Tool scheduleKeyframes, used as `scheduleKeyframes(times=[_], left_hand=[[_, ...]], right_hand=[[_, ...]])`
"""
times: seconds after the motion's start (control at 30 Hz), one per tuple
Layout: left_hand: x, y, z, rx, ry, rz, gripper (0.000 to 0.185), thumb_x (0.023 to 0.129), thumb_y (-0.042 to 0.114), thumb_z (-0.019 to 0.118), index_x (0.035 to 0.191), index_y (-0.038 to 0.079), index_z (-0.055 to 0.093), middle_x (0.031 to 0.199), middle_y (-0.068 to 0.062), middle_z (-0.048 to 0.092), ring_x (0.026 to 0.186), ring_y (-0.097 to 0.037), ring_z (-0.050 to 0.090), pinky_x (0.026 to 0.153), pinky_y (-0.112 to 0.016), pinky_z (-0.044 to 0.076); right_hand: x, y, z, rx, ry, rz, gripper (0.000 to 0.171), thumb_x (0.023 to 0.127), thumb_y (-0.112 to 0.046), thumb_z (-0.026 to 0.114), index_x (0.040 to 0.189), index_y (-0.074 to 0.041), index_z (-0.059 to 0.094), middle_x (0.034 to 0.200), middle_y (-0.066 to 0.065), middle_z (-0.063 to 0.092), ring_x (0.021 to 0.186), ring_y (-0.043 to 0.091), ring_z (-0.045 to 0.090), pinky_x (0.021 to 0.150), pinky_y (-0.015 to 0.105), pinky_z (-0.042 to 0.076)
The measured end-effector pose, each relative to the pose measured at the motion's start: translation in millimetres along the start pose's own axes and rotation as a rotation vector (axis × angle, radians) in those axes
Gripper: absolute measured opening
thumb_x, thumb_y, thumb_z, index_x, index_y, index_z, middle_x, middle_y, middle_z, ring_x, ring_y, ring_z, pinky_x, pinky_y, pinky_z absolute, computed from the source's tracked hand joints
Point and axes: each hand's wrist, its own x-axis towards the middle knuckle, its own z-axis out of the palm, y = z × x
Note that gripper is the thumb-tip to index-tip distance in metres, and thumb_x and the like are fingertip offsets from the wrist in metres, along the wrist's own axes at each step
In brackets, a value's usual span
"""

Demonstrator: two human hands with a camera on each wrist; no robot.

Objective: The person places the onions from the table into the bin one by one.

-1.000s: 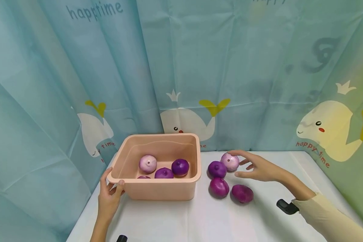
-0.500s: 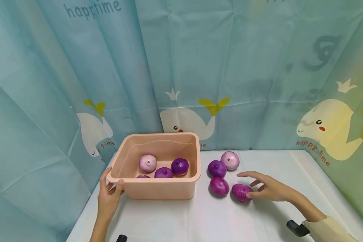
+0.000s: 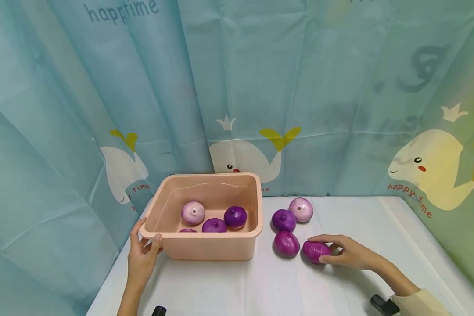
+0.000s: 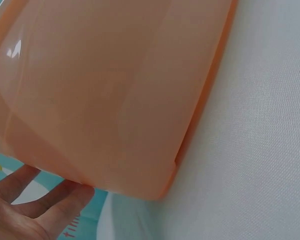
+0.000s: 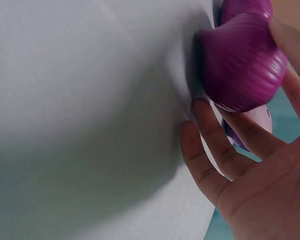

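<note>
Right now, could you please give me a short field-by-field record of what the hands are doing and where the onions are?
left hand: grips the near left corner of the pink tub, thumb over the rim
right hand: fingers curl round the magenta onion on the white table
onions in tub: four visible, one pale, three dark purple
onions on table: four, right of the tub, counting the held one
backdrop: teal whale curtain
</note>
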Motion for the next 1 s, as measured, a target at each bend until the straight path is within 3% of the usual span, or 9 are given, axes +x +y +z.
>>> scheduleKeyframes(times=[0.53, 0.73, 1.0], left_hand=[[0.9, 1.3, -0.6, -0.037, -0.003, 0.036, 0.069, 0.105, 0.014, 0.060, 0.161, 0.024, 0.023, 0.156, -0.024, 0.037, 0.095, 0.007, 0.062, 0.077, -0.020, 0.059], [1.9, 0.6, 0.1, -0.036, 0.001, 0.041, 0.069, 0.104, 0.013, 0.061, 0.161, 0.024, 0.023, 0.156, -0.023, 0.038, 0.095, 0.006, 0.062, 0.077, -0.020, 0.058], [-0.1, -2.7, -0.4, -0.023, 0.002, 0.027, 0.068, 0.105, 0.016, 0.061, 0.161, 0.024, 0.024, 0.156, -0.026, 0.038, 0.093, 0.005, 0.063, 0.076, -0.021, 0.059]], right_hand=[[2.6, 0.7, 2.0, 0.033, 0.006, 0.023, 0.044, 0.096, -0.019, 0.075, 0.136, -0.009, 0.060, 0.124, 0.012, 0.068, 0.100, 0.013, 0.063, 0.079, 0.029, 0.056], [4.4, 0.2, 0.2, 0.053, -0.011, 0.028, 0.043, 0.096, -0.017, 0.075, 0.135, -0.009, 0.060, 0.120, 0.013, 0.068, 0.096, 0.012, 0.064, 0.076, 0.029, 0.057], [14.5, -9.6, -19.8, -0.015, -0.063, 0.045, 0.042, 0.092, -0.020, 0.079, 0.130, -0.016, 0.062, 0.119, 0.008, 0.068, 0.094, 0.013, 0.064, 0.073, 0.031, 0.057]])
